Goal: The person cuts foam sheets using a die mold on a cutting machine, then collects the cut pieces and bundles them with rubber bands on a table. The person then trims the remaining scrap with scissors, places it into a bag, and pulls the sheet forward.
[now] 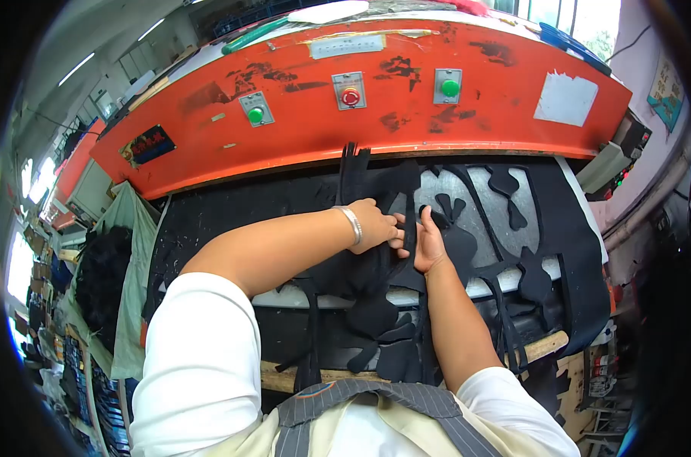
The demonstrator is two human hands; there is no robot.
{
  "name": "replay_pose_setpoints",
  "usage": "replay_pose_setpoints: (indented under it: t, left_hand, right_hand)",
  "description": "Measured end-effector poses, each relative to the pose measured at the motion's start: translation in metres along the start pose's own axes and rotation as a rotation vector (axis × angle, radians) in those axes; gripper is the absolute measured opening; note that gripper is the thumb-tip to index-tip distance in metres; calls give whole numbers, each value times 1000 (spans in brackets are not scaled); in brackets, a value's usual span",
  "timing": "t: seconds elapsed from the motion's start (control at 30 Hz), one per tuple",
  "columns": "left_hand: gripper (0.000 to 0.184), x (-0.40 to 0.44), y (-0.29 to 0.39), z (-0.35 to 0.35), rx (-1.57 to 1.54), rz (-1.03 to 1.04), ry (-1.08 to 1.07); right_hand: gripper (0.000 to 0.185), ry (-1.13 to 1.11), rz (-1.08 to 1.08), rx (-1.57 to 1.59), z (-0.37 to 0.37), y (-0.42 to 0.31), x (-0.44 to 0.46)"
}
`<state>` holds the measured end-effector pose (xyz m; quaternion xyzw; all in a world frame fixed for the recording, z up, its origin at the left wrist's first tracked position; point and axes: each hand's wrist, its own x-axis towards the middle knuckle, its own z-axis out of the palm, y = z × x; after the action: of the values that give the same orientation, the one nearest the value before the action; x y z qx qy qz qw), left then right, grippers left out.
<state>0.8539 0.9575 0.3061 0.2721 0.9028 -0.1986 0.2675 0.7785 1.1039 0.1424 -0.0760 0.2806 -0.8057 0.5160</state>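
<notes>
My left hand, a silver bangle on its wrist, reaches in from the left over black sheet material. Its fingers are curled at a black strip, and what lies beneath them is partly hidden. Facing it, my right hand has its palm turned up and its thumb raised. The same strip runs across its bent fingers. Cut-out black pieces with rounded outlines lie in front of both hands. More shaped pieces rest to the right among the sheet's cut gaps. Behind my left hand stands a bundle of narrow black strips.
An orange machine beam spans the far side, with green buttons and a red button. Grey board shows through the cut sheet. A wooden bar edges the front. At left hangs a green cloth bag holding black scraps.
</notes>
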Motion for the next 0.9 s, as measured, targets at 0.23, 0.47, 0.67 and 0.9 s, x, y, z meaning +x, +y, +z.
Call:
replay_pose_setpoints:
  t: [0.23, 0.47, 0.67, 0.9]
  left_hand:
    - [45, -170, -13, 72, -362, -362, 663]
    - [44, -383, 24, 161, -188, -943, 1043]
    - [49, -511, 64, 168, 144, -1094, 949]
    - [69, -537, 51, 168, -765, -967, 1096]
  right_hand:
    - [67, 283, -30, -235, -1, 0, 0]
    - [66, 561, -661, -1315, 148, 36, 85]
    - [92, 570, 143, -1352, 129, 71, 226]
    - [92, 607, 80, -1194, 168, 73, 200]
